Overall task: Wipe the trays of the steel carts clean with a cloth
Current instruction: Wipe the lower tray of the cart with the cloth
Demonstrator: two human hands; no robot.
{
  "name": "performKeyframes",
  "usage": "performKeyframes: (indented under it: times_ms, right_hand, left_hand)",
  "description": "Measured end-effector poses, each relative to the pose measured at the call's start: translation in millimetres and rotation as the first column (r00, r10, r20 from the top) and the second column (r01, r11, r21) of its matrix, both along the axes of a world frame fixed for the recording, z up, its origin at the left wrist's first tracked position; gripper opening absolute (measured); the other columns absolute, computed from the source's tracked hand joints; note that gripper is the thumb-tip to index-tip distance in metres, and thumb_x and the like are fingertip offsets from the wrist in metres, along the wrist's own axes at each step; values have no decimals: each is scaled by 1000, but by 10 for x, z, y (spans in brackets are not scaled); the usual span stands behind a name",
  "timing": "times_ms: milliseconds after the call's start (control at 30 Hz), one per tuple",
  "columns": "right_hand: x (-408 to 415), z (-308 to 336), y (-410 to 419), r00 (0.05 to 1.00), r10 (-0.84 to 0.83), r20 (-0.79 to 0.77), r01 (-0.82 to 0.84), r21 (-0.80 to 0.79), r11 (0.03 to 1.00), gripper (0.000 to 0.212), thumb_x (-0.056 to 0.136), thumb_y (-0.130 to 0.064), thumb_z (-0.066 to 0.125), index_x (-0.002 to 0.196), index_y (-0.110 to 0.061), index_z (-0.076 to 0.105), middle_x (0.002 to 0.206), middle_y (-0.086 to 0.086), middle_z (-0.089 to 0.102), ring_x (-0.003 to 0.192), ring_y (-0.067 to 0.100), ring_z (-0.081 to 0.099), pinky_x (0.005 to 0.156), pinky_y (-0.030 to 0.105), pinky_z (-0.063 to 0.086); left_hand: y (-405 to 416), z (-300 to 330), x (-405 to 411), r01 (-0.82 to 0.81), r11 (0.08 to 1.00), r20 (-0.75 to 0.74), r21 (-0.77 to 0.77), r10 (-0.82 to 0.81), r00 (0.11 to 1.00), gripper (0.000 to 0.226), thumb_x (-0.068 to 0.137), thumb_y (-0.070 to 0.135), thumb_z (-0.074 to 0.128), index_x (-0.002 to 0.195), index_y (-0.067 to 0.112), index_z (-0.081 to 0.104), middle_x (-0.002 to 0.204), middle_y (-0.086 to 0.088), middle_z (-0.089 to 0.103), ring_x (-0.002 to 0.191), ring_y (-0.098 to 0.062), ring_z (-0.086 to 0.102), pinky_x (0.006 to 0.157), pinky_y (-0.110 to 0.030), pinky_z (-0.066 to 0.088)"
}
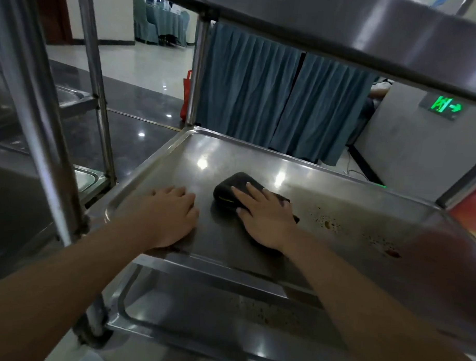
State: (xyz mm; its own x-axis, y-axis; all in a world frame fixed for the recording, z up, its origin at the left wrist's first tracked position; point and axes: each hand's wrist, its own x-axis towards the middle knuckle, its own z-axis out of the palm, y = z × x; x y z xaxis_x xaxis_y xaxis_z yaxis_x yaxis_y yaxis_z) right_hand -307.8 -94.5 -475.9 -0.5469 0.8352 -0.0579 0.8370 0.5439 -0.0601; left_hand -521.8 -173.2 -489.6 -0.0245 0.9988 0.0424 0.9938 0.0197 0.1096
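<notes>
Right hand (268, 219) flat on the dark folded cloth (232, 189), fingers (254, 193) straight and slightly spread, pressing rather than gripping; cloth poking out beyond the fingertips and past the little-finger side. Left hand (171, 215) just beside, palm down on the bare middle tray (340, 167), fingers loosely curved at the tips, holding nothing. Brown specks (328, 224) on the steel beyond the right hand's little-finger side. Lower tray (226, 334) beneath both wrists.

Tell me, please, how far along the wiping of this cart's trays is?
Done: the left part of the middle tray looks clean. In hand: the right hand presses the dark cloth flat mid-tray; the left hand rests beside it. Left: brown spots on its right side, and specks on the lower tray.
</notes>
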Motion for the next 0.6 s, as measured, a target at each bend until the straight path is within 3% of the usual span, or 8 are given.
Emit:
performKeyframes:
  times_ms: [167,333,500,600]
  right_hand:
    - [815,-52,-577,993,117,-18,-116,49,992,47,94,-59,10,131,-70,-17,157,-22,-10,147,13,-7,117,57,5]
    - [952,-67,-243,994,108,20,-108,20,994,51,99,-55,19,127,-72,-20,157,-22,-13,147,14,-8,116,59,2]
    - [648,-114,714,998,-52,-32,54,58,997,50,99,-54,25,144,-58,3,161,-12,0,148,22,4,112,65,5]
    - [497,-52,1311,977,-211,-41,212,22,977,52,100,-51,26,148,-50,7,162,-6,1,148,27,4,109,70,5]
  left_hand:
    - [210,-49,528,-74,997,10,3,74,997,54,97,53,19,134,20,42,147,-9,36,138,-32,28,113,-60,18]
    - [296,-126,599,-109,990,131,94,96,987,70,89,64,15,136,23,46,152,-7,34,144,-30,19,116,-57,8]
    - [349,-144,633,-97,990,77,106,89,993,85,80,74,7,142,26,39,155,-6,29,146,-30,16,117,-56,8]
    - [350,-150,603,-90,989,81,118,81,993,93,74,79,1,142,28,38,154,-4,30,146,-29,16,117,-56,7]
